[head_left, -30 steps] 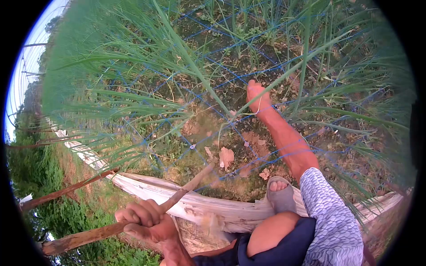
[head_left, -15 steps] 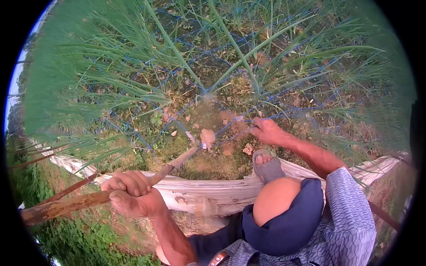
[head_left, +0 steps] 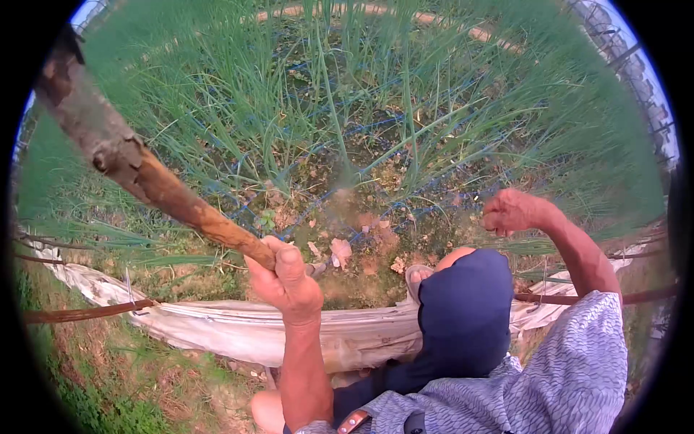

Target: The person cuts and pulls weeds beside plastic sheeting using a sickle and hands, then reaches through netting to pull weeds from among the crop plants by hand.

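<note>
My left hand (head_left: 288,276) is wrapped round a thick brown wooden stick (head_left: 191,206), whose upper end rises toward the top left. The stick's lower end is partly hidden behind the hand. My right hand (head_left: 515,211) is held out at the right with curled fingers, above the edge of the planted bed; what it holds, if anything, is too small to make out. Blue netting (head_left: 390,153) runs among tall green plants (head_left: 329,94) in front of me. A pale dry leaf (head_left: 340,252) lies on the soil just right of the left hand.
A whitish plastic sheet (head_left: 231,331) runs along the near edge of the bed. Wooden poles (head_left: 94,312) stick out at the left and right. My bent knee (head_left: 466,307) and a sandalled foot (head_left: 417,276) are close to the bed.
My left hand has swung the stick's upper end up from the lower left to the top left. My right hand has moved away from the bed's middle to the right. The view has shifted.
</note>
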`<action>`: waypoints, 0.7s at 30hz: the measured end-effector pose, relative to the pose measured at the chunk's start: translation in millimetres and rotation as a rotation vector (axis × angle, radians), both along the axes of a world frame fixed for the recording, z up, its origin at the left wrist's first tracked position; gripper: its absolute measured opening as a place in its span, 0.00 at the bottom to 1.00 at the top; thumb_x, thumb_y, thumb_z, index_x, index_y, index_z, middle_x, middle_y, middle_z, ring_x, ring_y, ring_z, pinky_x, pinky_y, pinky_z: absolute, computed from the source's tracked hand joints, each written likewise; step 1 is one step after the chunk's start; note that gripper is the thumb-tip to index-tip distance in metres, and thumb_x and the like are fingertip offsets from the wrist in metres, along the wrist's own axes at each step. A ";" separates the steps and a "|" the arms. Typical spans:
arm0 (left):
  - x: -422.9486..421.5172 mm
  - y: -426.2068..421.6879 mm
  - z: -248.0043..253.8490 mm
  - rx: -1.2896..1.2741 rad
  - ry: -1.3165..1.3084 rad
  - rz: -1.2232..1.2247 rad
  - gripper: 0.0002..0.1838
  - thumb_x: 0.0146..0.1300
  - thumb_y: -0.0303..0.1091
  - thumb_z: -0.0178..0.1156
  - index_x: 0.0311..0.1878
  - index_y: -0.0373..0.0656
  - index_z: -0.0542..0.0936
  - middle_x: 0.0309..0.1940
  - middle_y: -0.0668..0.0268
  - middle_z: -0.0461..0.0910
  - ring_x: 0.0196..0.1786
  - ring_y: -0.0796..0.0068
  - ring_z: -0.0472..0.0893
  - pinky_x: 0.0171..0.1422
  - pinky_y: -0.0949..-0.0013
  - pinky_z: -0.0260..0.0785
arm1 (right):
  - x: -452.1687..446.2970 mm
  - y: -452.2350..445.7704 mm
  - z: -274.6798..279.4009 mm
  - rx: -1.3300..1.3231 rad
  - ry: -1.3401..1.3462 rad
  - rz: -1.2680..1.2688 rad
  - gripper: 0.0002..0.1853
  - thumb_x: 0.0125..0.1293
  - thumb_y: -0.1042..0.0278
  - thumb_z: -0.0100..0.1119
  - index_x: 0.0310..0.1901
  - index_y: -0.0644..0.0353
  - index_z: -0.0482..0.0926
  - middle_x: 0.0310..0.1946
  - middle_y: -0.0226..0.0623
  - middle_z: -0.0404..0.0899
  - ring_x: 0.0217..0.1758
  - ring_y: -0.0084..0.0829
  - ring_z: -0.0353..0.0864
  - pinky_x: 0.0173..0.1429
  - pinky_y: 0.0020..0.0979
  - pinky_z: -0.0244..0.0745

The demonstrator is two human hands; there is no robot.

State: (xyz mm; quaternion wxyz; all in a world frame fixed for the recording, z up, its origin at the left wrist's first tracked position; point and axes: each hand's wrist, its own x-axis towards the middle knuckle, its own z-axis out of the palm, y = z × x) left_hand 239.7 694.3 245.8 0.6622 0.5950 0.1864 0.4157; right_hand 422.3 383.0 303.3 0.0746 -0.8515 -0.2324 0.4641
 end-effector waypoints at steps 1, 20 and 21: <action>0.0 0.8 -1.1 -0.006 -0.015 0.016 0.19 0.63 0.48 0.61 0.37 0.43 0.67 0.20 0.76 0.59 0.21 0.88 0.59 0.21 0.80 0.50 | 7.6 24.0 26.2 0.010 -0.043 -0.179 0.13 0.62 0.62 0.54 0.31 0.65 0.78 0.22 0.38 0.80 0.23 0.25 0.81 0.29 0.28 0.78; -3.6 -4.3 -7.7 0.081 -0.013 0.089 0.20 0.63 0.50 0.59 0.32 0.45 0.63 0.21 0.73 0.58 0.20 0.86 0.58 0.21 0.79 0.49 | 237.9 178.8 -154.4 -0.017 -0.676 0.971 0.09 0.46 0.72 0.57 0.30 0.59 0.84 0.24 0.43 0.81 0.29 0.41 0.82 0.32 0.40 0.77; -2.3 -6.0 -4.8 0.065 -0.021 0.108 0.22 0.62 0.51 0.60 0.32 0.45 0.62 0.20 0.73 0.57 0.19 0.86 0.58 0.20 0.80 0.49 | 238.7 180.2 -164.6 -0.018 -0.649 0.934 0.08 0.46 0.72 0.58 0.30 0.59 0.84 0.25 0.43 0.81 0.30 0.40 0.83 0.32 0.40 0.77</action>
